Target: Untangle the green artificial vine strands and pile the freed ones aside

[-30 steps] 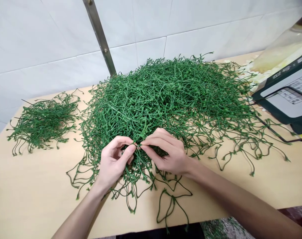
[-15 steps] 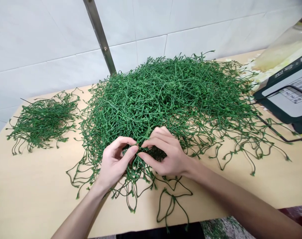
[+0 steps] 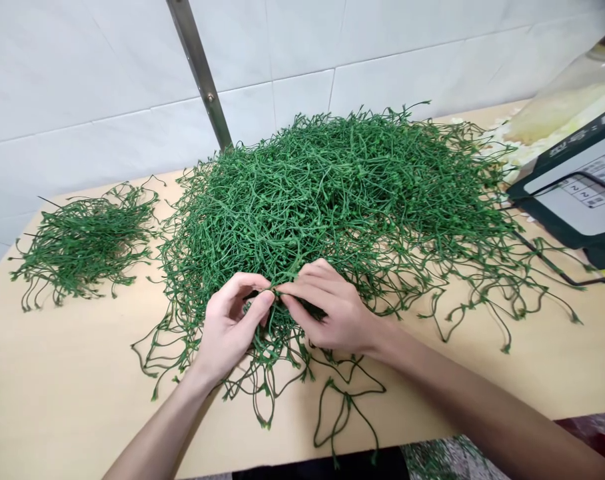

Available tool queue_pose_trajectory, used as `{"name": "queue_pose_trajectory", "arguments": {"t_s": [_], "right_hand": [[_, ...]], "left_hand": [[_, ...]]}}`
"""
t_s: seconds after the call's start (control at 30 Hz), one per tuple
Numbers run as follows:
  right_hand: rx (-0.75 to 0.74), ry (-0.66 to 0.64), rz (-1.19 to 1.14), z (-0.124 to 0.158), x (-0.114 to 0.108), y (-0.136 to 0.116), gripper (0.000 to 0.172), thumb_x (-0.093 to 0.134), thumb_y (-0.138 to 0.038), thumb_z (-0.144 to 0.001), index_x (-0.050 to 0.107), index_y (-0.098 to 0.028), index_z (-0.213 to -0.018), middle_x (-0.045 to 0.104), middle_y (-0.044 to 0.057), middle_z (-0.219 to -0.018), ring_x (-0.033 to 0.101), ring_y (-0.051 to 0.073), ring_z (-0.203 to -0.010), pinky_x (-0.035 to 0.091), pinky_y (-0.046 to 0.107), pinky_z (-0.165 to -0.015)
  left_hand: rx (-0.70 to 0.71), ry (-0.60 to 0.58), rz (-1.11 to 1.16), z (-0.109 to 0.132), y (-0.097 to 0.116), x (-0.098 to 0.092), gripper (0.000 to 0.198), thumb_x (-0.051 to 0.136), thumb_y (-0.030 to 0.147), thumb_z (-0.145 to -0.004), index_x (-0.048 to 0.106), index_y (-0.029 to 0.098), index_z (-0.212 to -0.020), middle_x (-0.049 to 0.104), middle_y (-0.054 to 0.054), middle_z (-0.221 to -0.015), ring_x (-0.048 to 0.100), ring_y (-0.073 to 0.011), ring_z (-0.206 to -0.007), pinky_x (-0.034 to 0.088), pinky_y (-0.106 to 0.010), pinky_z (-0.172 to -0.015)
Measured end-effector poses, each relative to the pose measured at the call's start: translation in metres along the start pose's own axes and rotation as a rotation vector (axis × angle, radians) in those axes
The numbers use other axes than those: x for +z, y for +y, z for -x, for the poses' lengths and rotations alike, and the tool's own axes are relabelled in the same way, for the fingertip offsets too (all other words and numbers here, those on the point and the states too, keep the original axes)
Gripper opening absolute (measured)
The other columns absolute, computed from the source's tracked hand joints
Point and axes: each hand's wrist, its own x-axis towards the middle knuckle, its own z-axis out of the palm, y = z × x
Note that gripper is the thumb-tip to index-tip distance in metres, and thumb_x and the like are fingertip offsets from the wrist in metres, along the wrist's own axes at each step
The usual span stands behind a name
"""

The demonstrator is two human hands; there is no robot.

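A large heap of thin green artificial plant stems [image 3: 302, 193] with small branched tips covers the middle of the table. At its front edge my left hand [image 3: 232, 327] pinches a green stem [image 3: 276, 294] between thumb and forefinger. My right hand [image 3: 332, 307] meets it from the right, thumb and forefinger closed at the same spot; the bit between the fingertips is small and partly hidden. Below the hands, loose stems [image 3: 346, 397] hang toward the table's front edge.
A smaller bunch of green stems [image 3: 90, 243] lies on the table [image 3: 57, 373] at left. On the right are a dark box with a white label [image 3: 582, 187], a black wire frame [image 3: 557, 270] and white petals [image 3: 502, 143]. A metal post [image 3: 202, 73] stands before the tiled wall.
My right thumb and forefinger have closed together and come in against the left fingertips. The left hand has barely shifted, and the heap looks the same.
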Motion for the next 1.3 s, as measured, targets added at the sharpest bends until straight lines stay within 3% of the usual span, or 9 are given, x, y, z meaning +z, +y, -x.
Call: {"name": "queue_pose_trajectory", "arguments": {"t_s": [0.2, 0.6, 0.8, 0.93, 1.1, 1.3], "right_hand": [[-0.05, -0.007, -0.059, 0.001, 0.001, 0.003, 0.012, 0.058, -0.012, -0.09, 0.066, -0.011, -0.099, 0.067, 0.005, -0.07, 0.053, 0.015, -0.066, 0.041, 0.031, -0.061], [0.318, -0.037, -0.377, -0.008, -0.012, -0.003, 0.011, 0.059, -0.011, -0.086, 0.067, -0.015, -0.08, 0.067, 0.003, -0.068, 0.057, 0.011, -0.062, 0.049, 0.027, -0.06], [0.386, 0.015, -0.379, -0.007, -0.009, -0.002, 0.01, 0.059, -0.013, -0.09, 0.068, -0.014, -0.086, 0.07, 0.001, -0.068, 0.062, 0.01, -0.063, 0.05, 0.023, -0.061], [0.431, 0.019, -0.392, -0.008, -0.011, -0.004, 0.011, 0.059, -0.013, -0.09, 0.067, -0.014, -0.082, 0.07, 0.0, -0.068, 0.063, 0.009, -0.063, 0.052, 0.022, -0.065], [0.499, -0.063, -0.503, -0.009, -0.016, -0.002, 0.015, 0.057, -0.018, -0.09, 0.067, -0.014, -0.08, 0.072, 0.003, -0.071, 0.065, 0.011, -0.063, 0.052, 0.023, -0.061], [0.59, -0.18, -0.693, -0.01, -0.02, 0.001, 0.018, 0.056, -0.023, -0.093, 0.067, -0.013, -0.082, 0.073, 0.004, -0.077, 0.067, 0.012, -0.072, 0.053, 0.025, -0.069]], "left_hand": [[0.014, 0.018, -0.049, -0.002, 0.004, 0.002, 0.012, 0.072, 0.02, -0.077, 0.061, 0.018, -0.083, 0.061, 0.002, -0.074, 0.055, -0.0079, -0.059, 0.047, -0.016, -0.053], [-0.037, -0.019, 0.056, -0.003, 0.003, -0.002, 0.012, 0.073, 0.021, -0.078, 0.063, 0.017, -0.082, 0.06, 0.001, -0.072, 0.055, -0.0072, -0.055, 0.044, -0.016, -0.049], [-0.005, -0.003, 0.113, -0.006, 0.005, 0.001, 0.015, 0.074, 0.008, -0.071, 0.066, 0.017, -0.08, 0.065, 0.002, -0.072, 0.059, -0.0058, -0.058, 0.048, -0.012, -0.053], [-0.028, 0.006, 0.11, -0.005, 0.004, 0.0, 0.014, 0.075, 0.01, -0.072, 0.067, 0.017, -0.08, 0.065, 0.002, -0.068, 0.062, -0.0062, -0.057, 0.05, -0.013, -0.055], [-0.045, 0.041, 0.066, -0.003, 0.0, -0.001, 0.012, 0.075, 0.014, -0.074, 0.067, 0.017, -0.082, 0.067, 0.002, -0.065, 0.063, -0.0068, -0.054, 0.05, -0.012, -0.053], [0.027, 0.082, 0.057, -0.003, 0.0, 0.002, 0.012, 0.075, 0.01, -0.072, 0.069, 0.017, -0.079, 0.067, 0.003, -0.066, 0.061, -0.0047, -0.054, 0.048, -0.009, -0.052]]}}
